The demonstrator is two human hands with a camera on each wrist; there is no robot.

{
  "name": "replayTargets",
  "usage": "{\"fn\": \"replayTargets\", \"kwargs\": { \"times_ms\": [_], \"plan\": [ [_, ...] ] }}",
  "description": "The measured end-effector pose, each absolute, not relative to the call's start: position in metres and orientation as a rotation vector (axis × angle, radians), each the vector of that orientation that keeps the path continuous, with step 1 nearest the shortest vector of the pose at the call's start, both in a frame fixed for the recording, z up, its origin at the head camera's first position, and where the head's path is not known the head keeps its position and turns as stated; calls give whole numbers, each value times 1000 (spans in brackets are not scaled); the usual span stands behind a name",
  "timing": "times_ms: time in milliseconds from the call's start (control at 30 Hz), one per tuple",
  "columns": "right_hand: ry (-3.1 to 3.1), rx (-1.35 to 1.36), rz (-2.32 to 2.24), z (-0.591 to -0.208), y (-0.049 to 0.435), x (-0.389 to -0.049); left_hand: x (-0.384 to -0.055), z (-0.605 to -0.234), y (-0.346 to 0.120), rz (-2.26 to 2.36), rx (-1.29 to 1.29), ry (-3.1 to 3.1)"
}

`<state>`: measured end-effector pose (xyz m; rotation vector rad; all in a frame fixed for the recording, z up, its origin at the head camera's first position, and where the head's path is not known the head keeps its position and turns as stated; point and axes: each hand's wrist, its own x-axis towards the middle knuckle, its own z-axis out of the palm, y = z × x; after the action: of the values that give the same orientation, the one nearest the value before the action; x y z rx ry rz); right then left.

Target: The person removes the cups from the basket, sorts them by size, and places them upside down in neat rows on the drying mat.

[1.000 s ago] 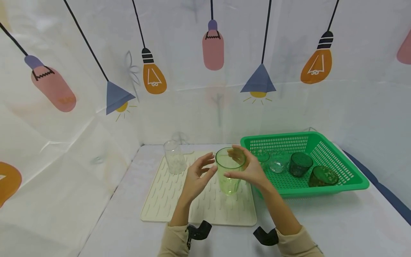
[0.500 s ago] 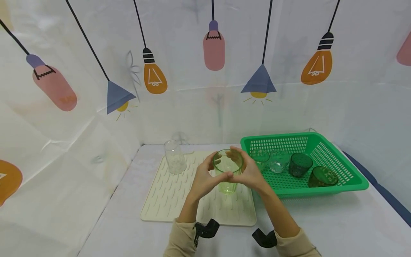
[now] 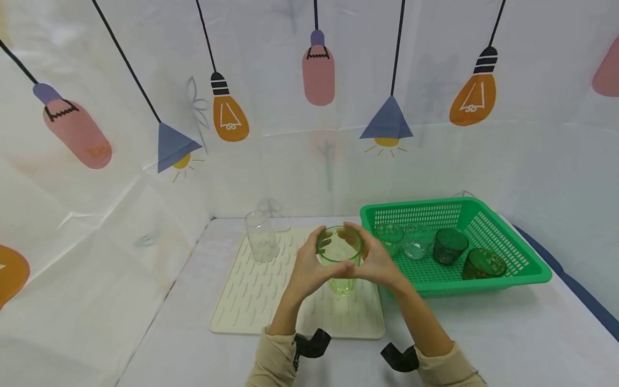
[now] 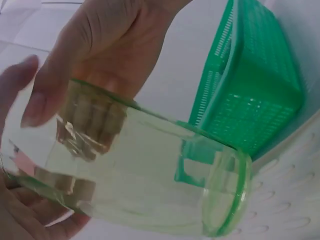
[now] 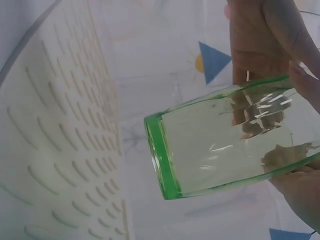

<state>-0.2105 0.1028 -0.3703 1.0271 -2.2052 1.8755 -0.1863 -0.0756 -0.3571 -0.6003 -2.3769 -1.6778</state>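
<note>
My left hand (image 3: 309, 269) and right hand (image 3: 379, 263) grip a light green drinking glass (image 3: 342, 287) together, one from each side near its rim. The thumbs meet across the near side, and the other fingers reach round the back. Its mouth faces up in the head view, and its base is over a cream ridged drying mat (image 3: 251, 301). The thick green base also shows in the right wrist view, apart from the mat. On the mat's back left corner stands a clear tall glass (image 3: 261, 239).
A green plastic basket (image 3: 537, 271) sits to the right of the mat. Inside are a dark green glass (image 3: 450, 247), another green glass (image 3: 485, 264) lying tilted, and two paler glasses (image 3: 417, 243). A patterned sheet (image 3: 275, 172) hangs behind the table.
My left hand has come in from the left and taken hold of the green glass alongside the right hand. The glass has shifted slightly left and down. The clear glass and basket stay put.
</note>
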Motion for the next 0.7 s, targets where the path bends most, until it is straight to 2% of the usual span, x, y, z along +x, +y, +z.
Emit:
{"fn": "replayTargets", "kwargs": {
  "times_ms": [367,700],
  "plan": [
    [-2167,963,1809,-372,94,-206,-176,-351,-59,-1429,-333,-2428],
    [-2257,941,1700,-376,97,-203,-183,-357,-65,-1381,-345,-2417]
  ]
}}
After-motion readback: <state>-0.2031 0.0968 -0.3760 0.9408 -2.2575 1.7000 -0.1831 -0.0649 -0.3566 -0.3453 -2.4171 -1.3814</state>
